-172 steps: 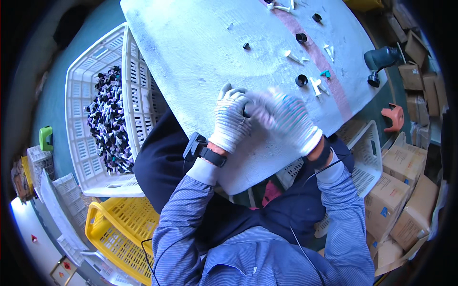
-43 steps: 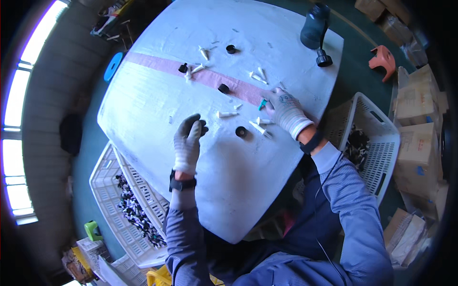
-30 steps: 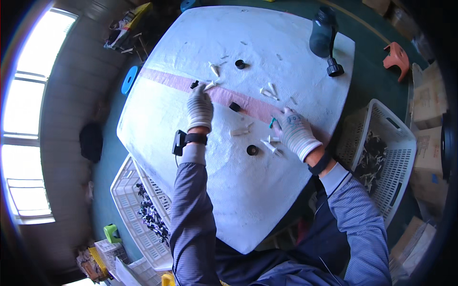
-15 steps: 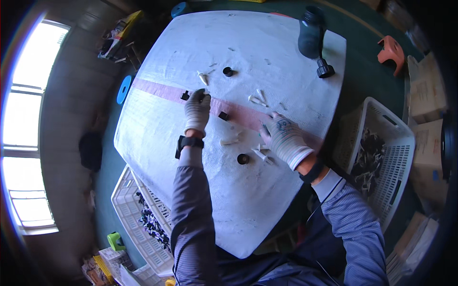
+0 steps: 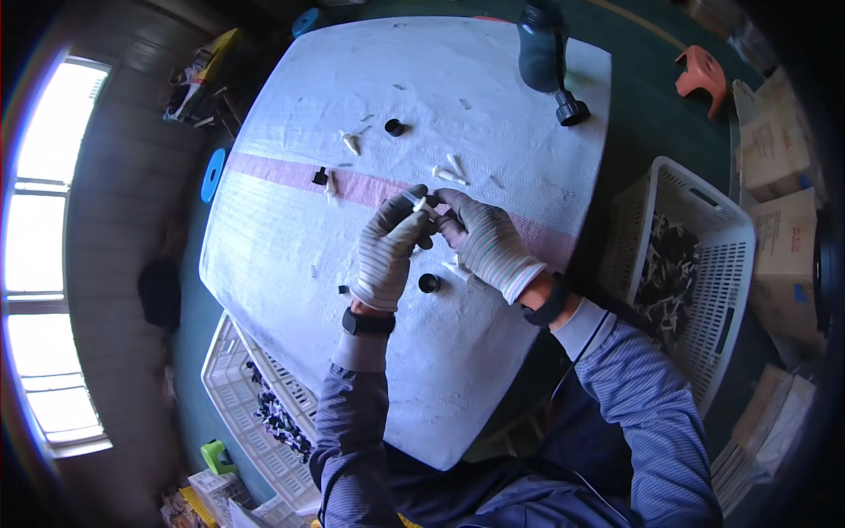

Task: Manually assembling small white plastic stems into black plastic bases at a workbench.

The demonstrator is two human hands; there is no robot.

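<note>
Both my hands wear striped knit gloves and meet over the table [image 5: 290,238]. At the fingertips of my left hand [image 5: 387,251] is a small white plastic piece with a flared end [image 5: 423,206]. Fingers of my right hand [image 5: 495,245] close in on the same piece from the right; whether they grip it is partly hidden. Below the hands lie a round black cap [image 5: 429,283] and a few white pieces [image 5: 458,269]. A small black piece [image 5: 343,289] rests by my left wrist. Further left, a black fitting [image 5: 319,176] sits beside a white piece [image 5: 331,187].
Toward the far side are another black cap [image 5: 394,128], loose white pieces [image 5: 350,143] and a dark bottle [image 5: 540,53] with its lid [image 5: 571,111] hanging. White crates of parts stand right [image 5: 717,264] and lower left [image 5: 231,387]. Cardboard boxes [image 5: 775,150] and an orange stool [image 5: 701,81] are beyond.
My two hands have come together mid-table, the left moving right and down, the right moving left. A white piece now shows beside the black fitting. The view has shifted slightly.
</note>
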